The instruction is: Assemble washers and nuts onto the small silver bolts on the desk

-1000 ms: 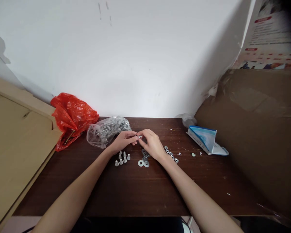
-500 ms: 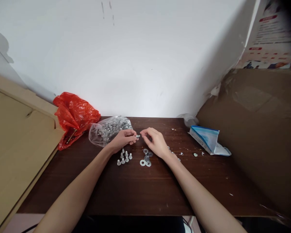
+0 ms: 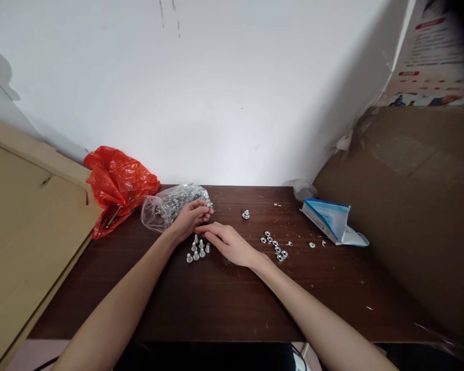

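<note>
My left hand (image 3: 191,219) hovers in front of the clear bag, its fingers loosely bent, with nothing visible in them. Stretched leftward, my right hand (image 3: 232,244) has its fingertips above the back of a group of silver bolts (image 3: 196,256) that stand upright on their heads. I see nothing held in it. The washers are mostly hidden beneath this hand. Farther back stands a bolt with a washer and nut on it (image 3: 246,214). Several loose hex nuts (image 3: 275,243) lie in a rough line to the right.
A clear plastic bag of metal parts (image 3: 168,206) lies at the back left, beside a red plastic bag (image 3: 119,178). Cardboard (image 3: 31,221) flanks the left side and a large box (image 3: 410,206) the right. A blue and white packet (image 3: 328,219) rests on the brown table (image 3: 224,309).
The bolt with its washer and nut has left my left hand and now stands on the table. My right hand has moved left and down toward the bolts, uncovering the nuts.
</note>
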A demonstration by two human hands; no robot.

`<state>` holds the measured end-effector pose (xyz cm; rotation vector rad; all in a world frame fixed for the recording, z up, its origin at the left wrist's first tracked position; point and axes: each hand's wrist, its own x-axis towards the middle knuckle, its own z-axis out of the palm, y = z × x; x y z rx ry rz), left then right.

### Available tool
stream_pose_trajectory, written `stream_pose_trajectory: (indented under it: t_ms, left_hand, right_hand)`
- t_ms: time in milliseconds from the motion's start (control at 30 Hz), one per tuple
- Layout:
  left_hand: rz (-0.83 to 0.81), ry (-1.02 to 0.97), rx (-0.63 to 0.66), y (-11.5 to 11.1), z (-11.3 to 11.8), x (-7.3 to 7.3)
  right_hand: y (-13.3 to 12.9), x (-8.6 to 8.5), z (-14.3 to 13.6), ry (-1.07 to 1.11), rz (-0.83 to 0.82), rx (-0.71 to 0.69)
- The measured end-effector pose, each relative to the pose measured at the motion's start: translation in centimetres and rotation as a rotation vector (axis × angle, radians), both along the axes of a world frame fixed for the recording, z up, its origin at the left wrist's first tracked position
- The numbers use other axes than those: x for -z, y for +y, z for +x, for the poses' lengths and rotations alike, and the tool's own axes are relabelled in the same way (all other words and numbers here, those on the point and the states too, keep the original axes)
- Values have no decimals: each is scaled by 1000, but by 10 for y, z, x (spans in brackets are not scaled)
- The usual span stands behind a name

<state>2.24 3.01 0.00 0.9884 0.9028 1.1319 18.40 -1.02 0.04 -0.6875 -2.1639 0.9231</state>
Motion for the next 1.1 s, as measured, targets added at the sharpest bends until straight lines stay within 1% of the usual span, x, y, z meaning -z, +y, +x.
stream_pose_trajectory:
  t_ms: [100,233,333,500,667,833,1100]
  left_hand:
    - [-23,16,-12,0,1,-1]
    - [-52,19,-28,1,1,-3]
    - [-60,1,-27,1,1,-2]
    - [-53,-44,3,2,1,-1]
    - [-72,-54,-15,1,1,-2]
    - [-61,-65,-11,2,2,1]
    - [-55,-68,-10,3,1,2]
  right_hand:
    - [-3,0,-4,24,-81,-21]
    - [-5,0,-6,105,-214,-108]
    - [-4,1,-6,132,-274,-131]
    - [-2,0,-4,100,-280,-130]
    - [0,-1,-1,76,-293,-137]
    - [-1,-3,-1,75,-336,-181]
    - [0,-5,0,66,-388,-201]
